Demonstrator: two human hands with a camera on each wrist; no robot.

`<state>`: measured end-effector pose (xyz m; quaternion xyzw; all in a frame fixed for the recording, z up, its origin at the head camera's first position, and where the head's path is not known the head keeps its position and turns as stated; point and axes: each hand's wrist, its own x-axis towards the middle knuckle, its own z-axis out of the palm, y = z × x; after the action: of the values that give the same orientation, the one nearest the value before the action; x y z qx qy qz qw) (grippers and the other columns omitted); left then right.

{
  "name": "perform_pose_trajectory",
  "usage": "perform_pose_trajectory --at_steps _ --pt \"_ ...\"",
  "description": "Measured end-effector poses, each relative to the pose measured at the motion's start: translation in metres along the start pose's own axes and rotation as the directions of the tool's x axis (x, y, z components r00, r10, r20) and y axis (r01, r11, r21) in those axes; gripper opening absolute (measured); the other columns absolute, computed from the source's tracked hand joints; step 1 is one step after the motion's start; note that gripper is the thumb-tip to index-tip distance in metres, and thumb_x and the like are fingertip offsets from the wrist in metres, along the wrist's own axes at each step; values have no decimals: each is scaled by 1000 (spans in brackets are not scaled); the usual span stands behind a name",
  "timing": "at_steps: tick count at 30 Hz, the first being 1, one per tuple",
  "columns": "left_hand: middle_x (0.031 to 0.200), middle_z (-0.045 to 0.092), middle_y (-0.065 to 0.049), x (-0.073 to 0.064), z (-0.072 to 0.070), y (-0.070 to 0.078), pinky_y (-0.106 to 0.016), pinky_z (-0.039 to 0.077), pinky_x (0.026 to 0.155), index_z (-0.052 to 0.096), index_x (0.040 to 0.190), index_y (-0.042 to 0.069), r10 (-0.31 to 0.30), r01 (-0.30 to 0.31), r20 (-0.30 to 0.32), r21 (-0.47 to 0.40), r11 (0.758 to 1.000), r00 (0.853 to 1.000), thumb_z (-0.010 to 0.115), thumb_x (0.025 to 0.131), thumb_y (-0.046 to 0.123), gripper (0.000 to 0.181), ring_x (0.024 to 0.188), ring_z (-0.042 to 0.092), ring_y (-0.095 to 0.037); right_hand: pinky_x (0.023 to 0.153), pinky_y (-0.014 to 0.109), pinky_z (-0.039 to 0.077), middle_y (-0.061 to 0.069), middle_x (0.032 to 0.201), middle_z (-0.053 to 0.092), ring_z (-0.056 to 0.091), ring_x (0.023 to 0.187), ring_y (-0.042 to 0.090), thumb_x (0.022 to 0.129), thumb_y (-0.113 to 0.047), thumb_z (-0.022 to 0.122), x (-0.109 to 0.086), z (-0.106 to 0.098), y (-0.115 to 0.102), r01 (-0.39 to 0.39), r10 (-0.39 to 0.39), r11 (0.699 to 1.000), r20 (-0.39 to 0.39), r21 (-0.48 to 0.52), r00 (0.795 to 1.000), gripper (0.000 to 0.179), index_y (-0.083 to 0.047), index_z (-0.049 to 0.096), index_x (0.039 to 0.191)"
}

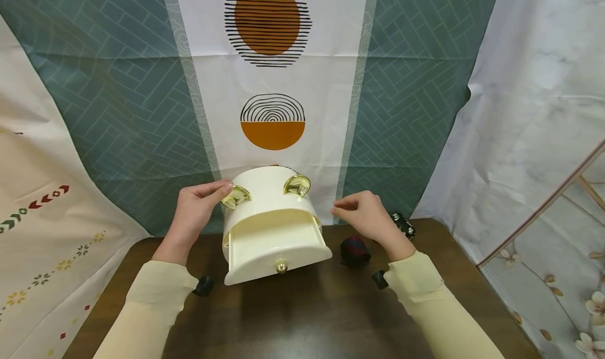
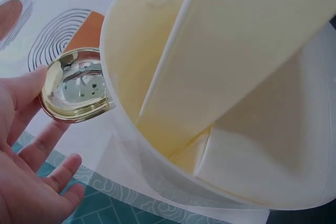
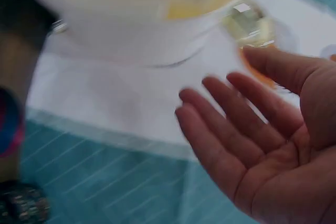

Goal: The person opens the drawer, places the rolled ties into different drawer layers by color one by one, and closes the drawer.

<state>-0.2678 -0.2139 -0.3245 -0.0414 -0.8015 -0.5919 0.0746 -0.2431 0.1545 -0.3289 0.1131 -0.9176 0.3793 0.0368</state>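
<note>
My left hand point(image 1: 200, 204) pinches the left gold ear point(image 1: 238, 197) of a cream storage box point(image 1: 262, 183), thumb on one side and fingers on the other. The box is tilted, its left side lower, above the dark table. Its drawer point(image 1: 255, 270) stands pulled out, with a round gold knob point(image 1: 281, 267) on the front. In the left wrist view, the drawer's inside point(image 2: 247, 40) shows no contents. My right hand point(image 1: 366, 212) hovers to the right of the box, apart from it, fingers loosely extended and palm bare in the right wrist view. The right gold ear point(image 1: 296, 185) is untouched.
On the brown table point(image 1: 302, 322), a dark red and blue bundle point(image 1: 354, 251) lies below my right hand. Behind my right wrist is a black patterned thing point(image 1: 403, 225), partly hidden. A patterned cloth point(image 1: 402, 112) hangs close behind the box.
</note>
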Motion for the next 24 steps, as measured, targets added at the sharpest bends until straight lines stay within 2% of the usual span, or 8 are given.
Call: perform_pose_trajectory --at_steps 5,9,15,19,21,24 --pt "124 64 3 0 0 2 -41 34 110 66 120 17 2 -2 4 2 1000 1000 69 80 47 49 129 46 -13 78 40 55 5 107 70 64 99 24 86 -37 66 10 19 41 -122 117 989 -62 -83 991 33 -13 71 109" --pt "126 62 2 0 0 3 -39 34 110 66 120 18 6 -6 7 -5 1000 1000 69 81 46 48 128 46 -10 79 42 55 10 110 69 64 100 27 85 -32 67 12 33 73 -220 213 967 -69 -130 975 37 -7 69 112" --pt "129 61 1 1 1 2 -39 34 110 64 122 15 22 -22 20 -5 1000 1000 68 82 46 51 129 46 -10 78 44 54 15 110 68 64 98 33 81 -31 71 11 44 107 -263 255 946 -67 -192 965 42 -1 68 110" --pt "129 61 0 1 1 4 -38 34 110 65 121 17 29 -29 25 -7 1000 999 68 82 47 50 128 47 -10 75 42 54 18 113 66 64 95 34 79 -36 73 11 50 115 -309 307 927 -44 -211 951 50 1 66 112" --pt "128 61 0 0 1 4 -39 34 110 66 120 17 28 -27 27 -9 1000 999 68 81 47 49 128 47 -11 67 38 54 17 104 68 65 83 29 78 -38 74 11 52 116 -332 334 919 -31 -211 942 46 0 69 103" --pt "128 61 0 0 1 5 -40 34 110 66 120 16 22 -22 25 -8 1000 999 68 81 47 50 128 47 -12 51 30 44 6 71 63 54 57 17 77 -38 75 10 56 116 -349 355 915 -6 -205 935 34 -5 66 72"
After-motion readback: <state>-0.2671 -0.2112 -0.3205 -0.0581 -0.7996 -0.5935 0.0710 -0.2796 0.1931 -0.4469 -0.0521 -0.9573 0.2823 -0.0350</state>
